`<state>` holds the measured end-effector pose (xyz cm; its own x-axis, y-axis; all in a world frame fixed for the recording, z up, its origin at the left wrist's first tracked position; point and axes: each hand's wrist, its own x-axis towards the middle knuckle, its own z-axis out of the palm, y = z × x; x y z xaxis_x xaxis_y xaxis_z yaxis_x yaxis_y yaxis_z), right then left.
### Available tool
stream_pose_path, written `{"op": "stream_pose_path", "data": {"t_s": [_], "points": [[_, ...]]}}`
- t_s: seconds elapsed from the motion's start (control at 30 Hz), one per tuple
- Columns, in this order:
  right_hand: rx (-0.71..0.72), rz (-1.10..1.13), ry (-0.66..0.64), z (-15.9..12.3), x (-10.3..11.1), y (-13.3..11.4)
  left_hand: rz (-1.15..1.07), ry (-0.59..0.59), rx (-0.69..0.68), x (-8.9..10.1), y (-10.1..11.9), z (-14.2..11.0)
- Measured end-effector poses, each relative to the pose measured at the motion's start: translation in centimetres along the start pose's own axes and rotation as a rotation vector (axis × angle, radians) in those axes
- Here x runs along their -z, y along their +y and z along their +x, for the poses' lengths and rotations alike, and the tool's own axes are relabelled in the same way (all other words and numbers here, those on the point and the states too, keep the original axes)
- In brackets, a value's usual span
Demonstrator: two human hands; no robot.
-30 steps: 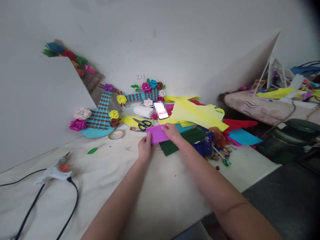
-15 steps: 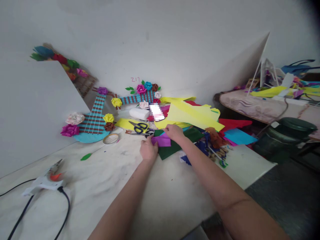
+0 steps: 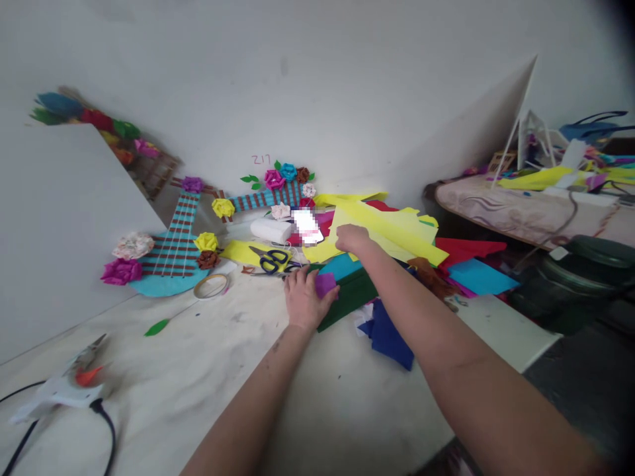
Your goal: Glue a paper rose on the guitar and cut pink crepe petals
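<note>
Purple paper [image 3: 326,284]: looked plain, partly covered.
Left hand [image 3: 303,301]: lay spread upon it.
Right hand [image 3: 354,239]: was curled, grip hidden from me.

Back wall [image 3: 297,86]: plain and pale grey, rising behind the bench [image 3: 223,377], with a few faint smudges.
Pink handwriting [image 3: 261,160]: small characters on that wall, just above the bench's far side.
Bench top: off-white and pale, with creases or faint marks on its left part.
Pale panel [image 3: 64,218]: upright along the bench's left side, its upper right edge slanting downward.
Second table [image 3: 476,206]: beyond the bench's right end, under a pinkish patterned cover.
Dark green container [image 3: 585,264]: lidded, just right of the bench.
Floor [image 3: 540,390]: dark grey, below the bench's right edge.
Light: soft, dimmer right of the bench.
</note>
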<state>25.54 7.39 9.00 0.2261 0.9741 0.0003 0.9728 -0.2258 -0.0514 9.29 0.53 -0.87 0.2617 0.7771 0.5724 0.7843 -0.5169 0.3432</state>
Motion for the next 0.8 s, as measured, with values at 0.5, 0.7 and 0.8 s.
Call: {"op": "stream_pose_path", "data": {"t_s": [0.5,0.7,0.8], "points": [[-0.384,0.062,0.082,2.3,-4.4,13.8,0.027,-0.189,-0.124,-3.1,1.1,0.8],[-0.409,0.046,0.147,3.3,-5.4,14.6,0.025,-0.168,-0.139,-3.2,0.9,0.6],[-0.406,0.034,0.188,3.4,-5.6,14.8,0.027,-0.161,-0.142,-3.2,0.9,0.6]]}}
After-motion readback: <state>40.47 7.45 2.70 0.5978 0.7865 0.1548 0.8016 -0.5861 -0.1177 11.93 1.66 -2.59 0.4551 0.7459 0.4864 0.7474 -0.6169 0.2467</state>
